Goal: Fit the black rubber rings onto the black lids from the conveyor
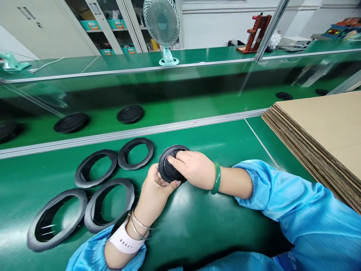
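A round black plastic part (169, 169) stands tilted on the green conveyor belt (214, 135), held between both hands. My right hand (193, 169) presses its fingers over the top of the part, and my left hand (155, 184) cups it from below and the near side. Several flat black rubber rings lie to the left of my hands, among them one ring (109, 205) close to my left wrist and another (135, 153) nearest the part. The part's underside is hidden.
A stack of corrugated cardboard sheets (318, 146) lies at the right. A metal rail (126, 135) runs behind the belt, and several black discs (130, 114) sit on a second belt beyond it. A desk fan (161, 28) stands on the far bench.
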{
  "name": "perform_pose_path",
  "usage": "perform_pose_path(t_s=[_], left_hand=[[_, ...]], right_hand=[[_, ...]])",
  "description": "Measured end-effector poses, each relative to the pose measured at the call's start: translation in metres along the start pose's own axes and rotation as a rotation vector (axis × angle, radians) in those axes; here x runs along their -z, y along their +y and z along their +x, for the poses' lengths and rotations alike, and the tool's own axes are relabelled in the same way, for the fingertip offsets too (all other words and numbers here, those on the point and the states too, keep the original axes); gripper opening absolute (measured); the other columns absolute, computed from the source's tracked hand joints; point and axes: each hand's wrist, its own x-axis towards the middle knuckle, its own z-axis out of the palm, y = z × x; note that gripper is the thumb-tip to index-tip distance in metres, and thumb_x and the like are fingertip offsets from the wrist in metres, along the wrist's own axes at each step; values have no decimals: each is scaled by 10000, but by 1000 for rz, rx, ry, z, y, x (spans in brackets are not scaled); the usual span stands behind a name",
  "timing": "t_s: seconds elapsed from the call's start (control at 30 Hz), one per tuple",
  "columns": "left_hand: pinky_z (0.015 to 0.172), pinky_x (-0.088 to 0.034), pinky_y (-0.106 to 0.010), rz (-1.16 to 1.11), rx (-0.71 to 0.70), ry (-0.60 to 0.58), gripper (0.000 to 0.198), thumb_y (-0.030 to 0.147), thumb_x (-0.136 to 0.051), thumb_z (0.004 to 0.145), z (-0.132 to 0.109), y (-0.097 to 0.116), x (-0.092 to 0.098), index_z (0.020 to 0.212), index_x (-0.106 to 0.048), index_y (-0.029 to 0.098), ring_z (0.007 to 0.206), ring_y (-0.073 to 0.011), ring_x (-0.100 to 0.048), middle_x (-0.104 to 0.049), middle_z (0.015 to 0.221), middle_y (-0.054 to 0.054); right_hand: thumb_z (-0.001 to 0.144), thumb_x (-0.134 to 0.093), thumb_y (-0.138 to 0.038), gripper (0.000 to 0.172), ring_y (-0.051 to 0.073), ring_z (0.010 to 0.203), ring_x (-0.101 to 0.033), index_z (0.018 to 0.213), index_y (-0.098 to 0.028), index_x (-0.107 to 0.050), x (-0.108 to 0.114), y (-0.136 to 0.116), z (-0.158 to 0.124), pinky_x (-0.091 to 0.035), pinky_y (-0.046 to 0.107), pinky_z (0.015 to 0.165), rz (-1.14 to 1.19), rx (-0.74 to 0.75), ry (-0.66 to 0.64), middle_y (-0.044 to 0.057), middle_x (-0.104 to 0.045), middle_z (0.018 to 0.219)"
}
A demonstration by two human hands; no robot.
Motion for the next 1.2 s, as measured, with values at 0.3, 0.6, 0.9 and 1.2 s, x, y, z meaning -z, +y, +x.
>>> perform_pose_path(t_s=[0.3,0.6,0.9,1.2], left_hand=[[828,-576,-349,102,-11,20,615,256,-848,592,-3,-4,0,1072,-465,211,908,-209,-698,-694,969,-20],[914,-569,-375,24,-9,1,610,235,-858,599,-1,-4,1,1061,-460,217,1024,-217,-687,-688,1060,-26],[989,-528,-475,122,-41,54,716,257,-873,578,0,-5,4,1158,-457,213,1168,-294,-621,-631,1242,-102],[1024,-470,-412,203,-118,10,488,486,-637,862,-6,-4,10,1263,-491,249,1185,-242,-576,-615,1259,-51]], right_hand=[[973,-527,-126,329,280,889,-568,1276,-5,-567,3,-9,-3,-537,400,728,-30,-48,-58,162,-588,999],[987,-513,-146,224,257,908,-527,1150,-69,-647,2,2,-2,-510,392,778,122,35,153,135,-590,1019],[951,-637,-157,123,233,1021,-551,1071,-152,-664,-12,30,6,-448,407,957,676,-487,155,76,-606,1034],[842,-720,-68,173,187,941,-547,886,-183,-598,-16,24,9,-432,325,858,931,-526,194,-4,-566,918]])
